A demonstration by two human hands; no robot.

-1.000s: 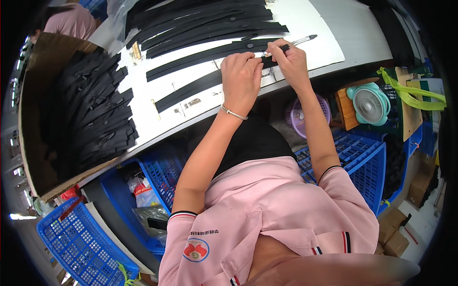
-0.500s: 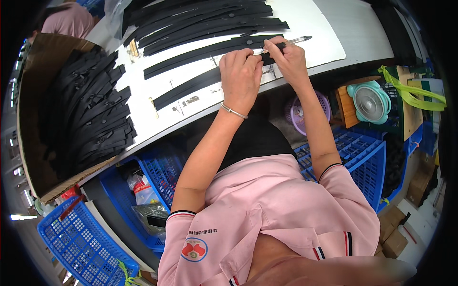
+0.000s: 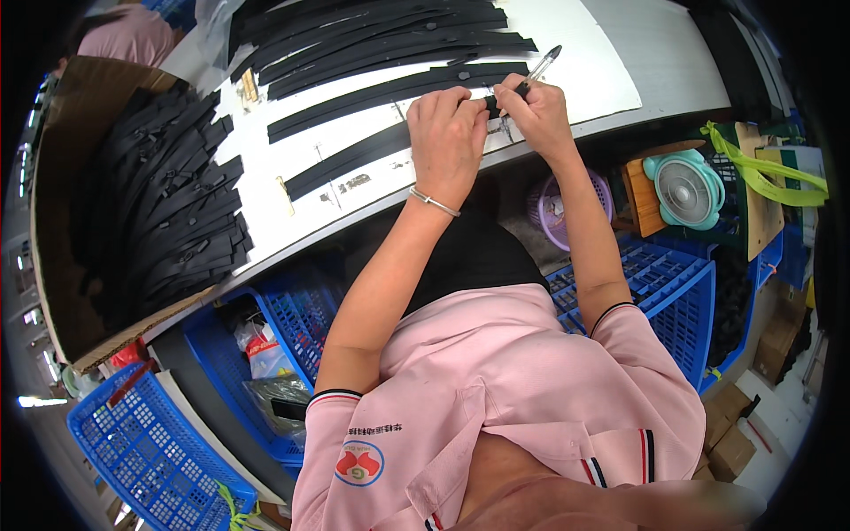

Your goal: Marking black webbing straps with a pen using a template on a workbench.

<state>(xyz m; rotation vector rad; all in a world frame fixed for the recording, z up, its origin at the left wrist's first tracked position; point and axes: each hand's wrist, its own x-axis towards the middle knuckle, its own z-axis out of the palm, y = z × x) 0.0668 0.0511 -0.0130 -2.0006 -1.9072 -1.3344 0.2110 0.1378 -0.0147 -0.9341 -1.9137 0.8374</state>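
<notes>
Nearest me on the white board lies a black fabric strap. My left hand rests over its right part, fingers bent and pressed together, gripping it against the board. Just to the right, my right hand is closed on a pen with a clear barrel and a dark end pointing up and away. The pen's writing tip is hidden by my fingers. A second black strap lies just beyond, with a small dark round piece near its right end.
More black straps lie in rows farther back. A cardboard box piled with straps stands at the left. Under the table edge are blue crates, a purple basket and a teal fan. Another person is at the far left.
The pen has tilted more upright, its dark end swinging up and slightly left. My right hand has dipped a little toward me; my left hand stays in place on the strap.
</notes>
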